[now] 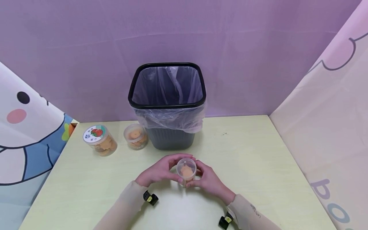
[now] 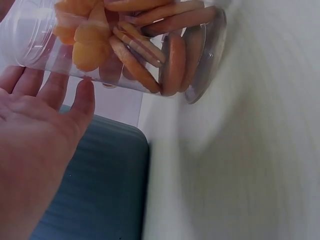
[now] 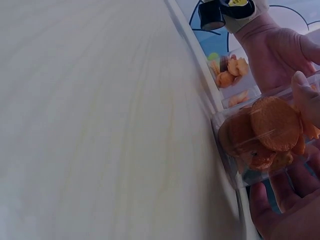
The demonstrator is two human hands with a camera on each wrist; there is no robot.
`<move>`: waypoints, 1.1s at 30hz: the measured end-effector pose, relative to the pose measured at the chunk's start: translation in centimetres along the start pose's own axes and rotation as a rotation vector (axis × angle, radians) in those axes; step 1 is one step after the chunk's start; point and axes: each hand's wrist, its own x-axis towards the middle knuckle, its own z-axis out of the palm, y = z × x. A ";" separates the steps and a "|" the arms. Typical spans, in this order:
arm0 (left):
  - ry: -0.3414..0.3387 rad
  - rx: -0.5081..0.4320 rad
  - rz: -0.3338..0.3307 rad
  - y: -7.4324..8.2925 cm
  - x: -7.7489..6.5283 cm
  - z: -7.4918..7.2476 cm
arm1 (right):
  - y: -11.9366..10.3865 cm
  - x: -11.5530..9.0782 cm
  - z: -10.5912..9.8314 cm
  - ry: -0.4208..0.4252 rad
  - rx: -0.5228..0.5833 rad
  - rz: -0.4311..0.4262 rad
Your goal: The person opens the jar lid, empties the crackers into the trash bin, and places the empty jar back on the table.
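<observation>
A clear plastic jar [image 1: 186, 171] of round orange-brown crackers stands upright at the front middle of the table. My left hand [image 1: 159, 171] holds its left side, with the thumb in front and the fingers behind. From the right, my right hand [image 1: 211, 180] grips the same jar between thumb and fingers. In the left wrist view, the jar's side [image 2: 135, 50] shows stacked crackers, and the left fingertips touch its wall near the ribbed neck. The right wrist view has the right fingers below the jar [image 3: 260, 135]. Whether a lid covers this jar is unclear.
Behind the hands stands a dark grey trash bin [image 1: 172, 139] with a black rim and clear liner. Left of it are a small cracker jar [image 1: 136, 137] and a larger jar [image 1: 100, 140] with a strawberry-printed lid. Fabric walls border the table [image 1: 247, 153].
</observation>
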 end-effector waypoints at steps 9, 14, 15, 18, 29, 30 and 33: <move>0.104 0.012 0.000 0.2 -0.4 0.9 | 0.1 0.0 0.0 -0.003 0.008 -0.009; 0.172 0.033 -0.003 0.6 -0.7 1.5 | -0.1 -0.1 0.0 -0.008 0.023 0.004; 0.183 0.040 -0.004 0.7 -0.7 1.6 | -0.1 -0.1 0.0 -0.009 0.027 0.009; 0.206 0.051 -0.010 0.9 -0.8 1.8 | -0.1 -0.1 0.0 -0.008 0.032 0.016; 0.267 0.052 0.025 0.9 -1.4 1.9 | 0.1 0.0 0.1 -0.001 0.026 -0.003; 0.274 0.049 0.022 0.9 -1.5 1.9 | 0.2 0.0 0.1 0.000 0.027 -0.004; 0.297 0.044 0.011 1.0 -1.8 1.7 | 0.2 0.0 0.1 0.000 0.023 -0.011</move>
